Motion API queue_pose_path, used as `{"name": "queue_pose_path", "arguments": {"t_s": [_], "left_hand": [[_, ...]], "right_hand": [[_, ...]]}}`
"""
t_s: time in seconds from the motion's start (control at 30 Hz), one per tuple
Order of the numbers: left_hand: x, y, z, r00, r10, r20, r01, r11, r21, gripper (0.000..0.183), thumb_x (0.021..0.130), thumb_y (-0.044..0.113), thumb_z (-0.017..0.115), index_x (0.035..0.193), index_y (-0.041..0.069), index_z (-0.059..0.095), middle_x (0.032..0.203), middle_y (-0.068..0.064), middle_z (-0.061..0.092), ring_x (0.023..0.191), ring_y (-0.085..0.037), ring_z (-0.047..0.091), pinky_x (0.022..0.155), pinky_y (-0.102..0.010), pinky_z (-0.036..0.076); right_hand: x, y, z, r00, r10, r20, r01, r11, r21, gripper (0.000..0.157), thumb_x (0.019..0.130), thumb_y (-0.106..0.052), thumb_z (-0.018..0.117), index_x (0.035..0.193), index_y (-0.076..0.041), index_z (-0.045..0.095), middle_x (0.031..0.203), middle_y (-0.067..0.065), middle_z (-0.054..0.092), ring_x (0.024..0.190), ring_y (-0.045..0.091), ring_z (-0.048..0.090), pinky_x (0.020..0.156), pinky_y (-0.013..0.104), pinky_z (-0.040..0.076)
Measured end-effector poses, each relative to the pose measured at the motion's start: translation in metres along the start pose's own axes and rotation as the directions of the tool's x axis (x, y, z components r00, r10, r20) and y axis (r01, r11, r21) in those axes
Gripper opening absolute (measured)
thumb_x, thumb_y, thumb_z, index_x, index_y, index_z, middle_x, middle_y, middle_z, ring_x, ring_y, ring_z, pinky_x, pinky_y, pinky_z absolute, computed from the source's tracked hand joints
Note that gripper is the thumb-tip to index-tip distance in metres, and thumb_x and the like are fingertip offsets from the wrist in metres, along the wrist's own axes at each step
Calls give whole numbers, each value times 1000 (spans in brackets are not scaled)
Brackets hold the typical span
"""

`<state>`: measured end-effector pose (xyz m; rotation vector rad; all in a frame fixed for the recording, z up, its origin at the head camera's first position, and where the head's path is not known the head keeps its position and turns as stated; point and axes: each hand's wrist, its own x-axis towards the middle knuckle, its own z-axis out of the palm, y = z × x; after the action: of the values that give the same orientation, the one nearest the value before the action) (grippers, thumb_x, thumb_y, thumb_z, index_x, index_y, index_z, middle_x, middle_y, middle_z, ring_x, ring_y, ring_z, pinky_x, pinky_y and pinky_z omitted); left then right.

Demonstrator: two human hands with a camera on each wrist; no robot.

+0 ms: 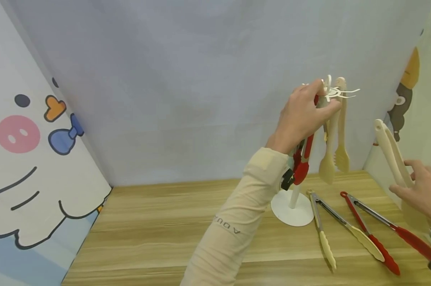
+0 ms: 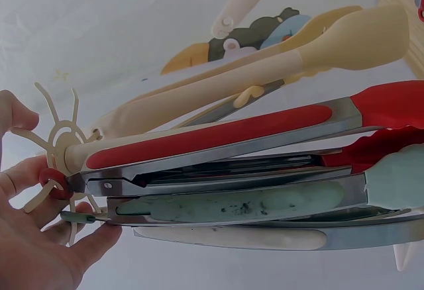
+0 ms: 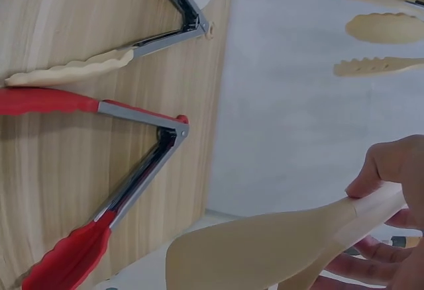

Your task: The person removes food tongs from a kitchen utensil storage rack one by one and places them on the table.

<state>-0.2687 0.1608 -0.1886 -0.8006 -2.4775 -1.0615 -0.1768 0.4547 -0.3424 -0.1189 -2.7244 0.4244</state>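
Note:
My left hand (image 1: 303,109) grips the top of a white utensil stand (image 1: 292,218), fingers and thumb around its ring of hooks (image 2: 63,145). Beside those fingers hang red-handled tongs (image 2: 225,134), green-handled tongs (image 2: 265,200) and beige tongs (image 2: 218,91). My right hand (image 1: 424,188) holds another pair of beige tongs (image 1: 392,153) off to the right of the stand, hinge end up. In the right wrist view their broad flat head (image 3: 245,250) points down and left, with the thumb on one arm and fingers under the other.
On the wooden table (image 1: 158,234), cream-tipped tongs (image 1: 365,241) and red tongs (image 1: 381,252) lie spread at the right, in front of the stand's round base. A grey cloth (image 1: 183,87) hangs behind, and cartoon-printed cloth (image 1: 22,178) stands at the left.

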Motion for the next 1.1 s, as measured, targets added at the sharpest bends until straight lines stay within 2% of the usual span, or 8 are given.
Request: {"name": "queue_pose_path", "arguments": {"t_s": [0.57,0.83,1.1], "left_hand": [[1,0,2,1000,-5,-4,5,1000,10,20,79,38,50,80,19,43,71,7,39,71,-2,35,51,-19,31],[1,-1,3,1000,-7,-7,7,1000,13,20,79,38,50,80,19,42,71,7,38,72,-2,35,51,-19,30],[1,0,3,1000,-9,-10,10,1000,10,21,79,39,50,79,19,41,71,7,37,73,-2,34,51,-20,30]], "right_hand": [[-6,22,13,995,-8,96,12,999,-38,66,65,-17,68,114,10,33,79,35,42,58,37,47,40,34,36],[-12,32,18,986,-34,162,48,996,-80,63,61,-16,69,106,10,33,65,28,43,51,28,44,39,31,33],[-19,46,26,979,-46,198,60,996,-66,61,61,-12,69,104,10,34,60,19,42,47,23,41,38,30,33]]}}
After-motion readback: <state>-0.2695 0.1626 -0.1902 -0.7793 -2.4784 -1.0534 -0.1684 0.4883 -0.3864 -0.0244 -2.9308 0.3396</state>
